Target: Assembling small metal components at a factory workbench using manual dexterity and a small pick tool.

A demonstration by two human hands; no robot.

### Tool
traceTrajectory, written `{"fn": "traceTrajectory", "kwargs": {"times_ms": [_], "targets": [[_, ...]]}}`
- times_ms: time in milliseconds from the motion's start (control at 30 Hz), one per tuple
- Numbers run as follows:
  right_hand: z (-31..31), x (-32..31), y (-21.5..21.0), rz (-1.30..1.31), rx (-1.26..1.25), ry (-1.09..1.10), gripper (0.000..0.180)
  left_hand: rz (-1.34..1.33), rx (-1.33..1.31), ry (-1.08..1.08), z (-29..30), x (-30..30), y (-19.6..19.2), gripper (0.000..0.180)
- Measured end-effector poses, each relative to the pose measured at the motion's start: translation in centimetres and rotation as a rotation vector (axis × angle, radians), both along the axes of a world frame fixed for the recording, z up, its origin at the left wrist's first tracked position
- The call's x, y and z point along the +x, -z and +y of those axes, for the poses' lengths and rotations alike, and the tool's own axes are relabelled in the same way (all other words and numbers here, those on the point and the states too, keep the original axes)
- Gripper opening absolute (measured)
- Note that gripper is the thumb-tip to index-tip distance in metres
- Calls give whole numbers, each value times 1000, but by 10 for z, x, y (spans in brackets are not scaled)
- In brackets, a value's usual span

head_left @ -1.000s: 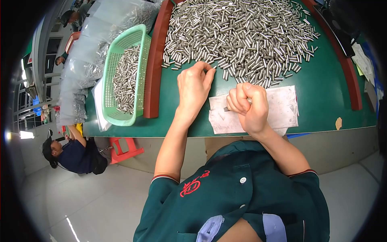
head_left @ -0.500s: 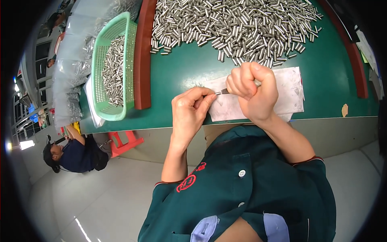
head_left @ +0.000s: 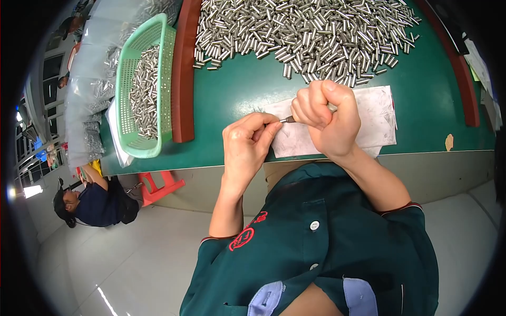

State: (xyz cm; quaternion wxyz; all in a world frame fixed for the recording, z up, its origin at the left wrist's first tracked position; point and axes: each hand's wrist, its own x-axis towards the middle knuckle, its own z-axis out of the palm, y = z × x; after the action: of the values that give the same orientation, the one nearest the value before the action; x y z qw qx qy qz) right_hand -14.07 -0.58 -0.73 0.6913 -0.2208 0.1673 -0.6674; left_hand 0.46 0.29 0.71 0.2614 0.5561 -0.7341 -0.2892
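Note:
Between the thumb and fingertips of my left hand (head_left: 243, 147) is a small metal pin (head_left: 282, 121), mostly covered by the fingers. My right hand (head_left: 333, 120) is closed in a fist around a hand tool (head_left: 289, 119); only its short dark tip and a bit of its end show. That tip meets the pin's exposed end, or lies right at it. Both hands are above a smudged white cloth or paper sheet (head_left: 295, 143) at the table's near edge. Beyond them spreads a large heap of loose metal pins (head_left: 311, 39).
A pale green basket (head_left: 124, 100) holding many small pins stands left of a red-brown wooden rail (head_left: 183, 89). Another rail (head_left: 465, 87) borders the green table (head_left: 421, 118) at right. Filled clear bags (head_left: 84, 105) line the far left. Another person (head_left: 95, 203) sits near a red stool (head_left: 161, 187).
The tool's tip has come leftward, closer to the pin's end, with my right hand shifting slightly. My left hand keeps its pinch. The whole view has shifted a little.

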Motion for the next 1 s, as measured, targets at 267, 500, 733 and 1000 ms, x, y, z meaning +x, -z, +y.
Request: {"fn": "traceTrajectory", "kwargs": {"times_ms": [267, 500, 733, 1000], "targets": [[1, 2, -3, 175, -21, -21, 38, -7, -57, 30, 0, 0, 3, 8], [2, 9, -8, 384, -112, 51, 31, -25, -61, 32, 2, -2, 0, 7], [-1, 9, -2, 297, -107, 92, 30, -43, -114, 16, 6, -4, -1, 7], [2, 5, -6, 163, -36, 26, 34, 1172, 719, -60, -4, 20, -3, 9]]}}
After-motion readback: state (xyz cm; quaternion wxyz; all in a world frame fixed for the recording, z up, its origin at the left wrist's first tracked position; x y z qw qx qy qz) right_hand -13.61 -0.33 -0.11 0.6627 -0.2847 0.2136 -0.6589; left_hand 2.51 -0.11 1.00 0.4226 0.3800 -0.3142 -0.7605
